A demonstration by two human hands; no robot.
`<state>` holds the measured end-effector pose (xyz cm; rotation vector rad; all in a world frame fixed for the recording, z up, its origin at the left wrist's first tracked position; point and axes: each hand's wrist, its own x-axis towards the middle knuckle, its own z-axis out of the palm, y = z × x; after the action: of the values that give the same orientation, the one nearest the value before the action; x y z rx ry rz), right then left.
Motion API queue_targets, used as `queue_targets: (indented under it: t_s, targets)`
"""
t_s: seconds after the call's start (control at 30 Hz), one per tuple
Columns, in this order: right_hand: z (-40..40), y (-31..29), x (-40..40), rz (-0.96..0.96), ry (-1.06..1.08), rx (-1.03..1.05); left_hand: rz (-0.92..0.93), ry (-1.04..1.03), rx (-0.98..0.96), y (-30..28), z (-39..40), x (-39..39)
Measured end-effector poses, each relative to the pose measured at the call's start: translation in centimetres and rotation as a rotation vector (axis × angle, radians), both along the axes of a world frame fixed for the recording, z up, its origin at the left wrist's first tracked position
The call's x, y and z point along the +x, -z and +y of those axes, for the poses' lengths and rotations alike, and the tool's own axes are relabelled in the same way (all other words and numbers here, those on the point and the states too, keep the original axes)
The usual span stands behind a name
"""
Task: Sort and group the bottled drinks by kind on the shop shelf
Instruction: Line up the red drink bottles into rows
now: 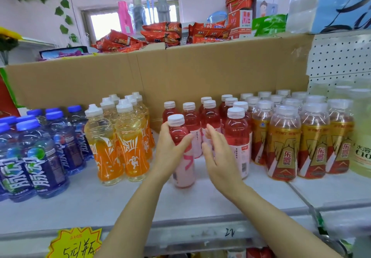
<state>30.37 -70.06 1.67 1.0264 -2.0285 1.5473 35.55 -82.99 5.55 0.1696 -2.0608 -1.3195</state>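
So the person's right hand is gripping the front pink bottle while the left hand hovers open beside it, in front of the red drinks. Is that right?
Not quite: the hands are swapped. In the head view the left hand grips the front pink bottle, fingers wrapped round it, while the right hand hovers open beside it, holding nothing. The rest is right: both are in front of the red drinks.

1. Your pink bottle point(181, 153) stands upright at the shelf point(220, 201) front, white cap on.
2. More pink bottles point(210, 117) sit grouped right behind it.
3. Blue bottles point(40, 149) far left, orange bottles point(124, 137) next.
4. Gold-label bottles point(291, 137) are on the right.
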Motion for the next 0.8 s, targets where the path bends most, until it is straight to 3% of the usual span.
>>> queue_targets:
  t_s: [0.2, 0.43, 0.8]
  targets:
    - [-6.2, -7.7, -7.4, 0.185, 0.236, 0.367, -0.024, -0.036, 0.064, -0.1, -3.0, 1.5]
    - [-10.2, -12.5, -11.2, -0.013, 0.283, 0.758, -0.016, -0.029, 0.059, 0.5, -3.8, 2.4]
    - [-14.6, -9.9, -15.5, -0.013, 0.433, 0.641, -0.043, -0.036, 0.016, 1.3, -4.7, 1.8]
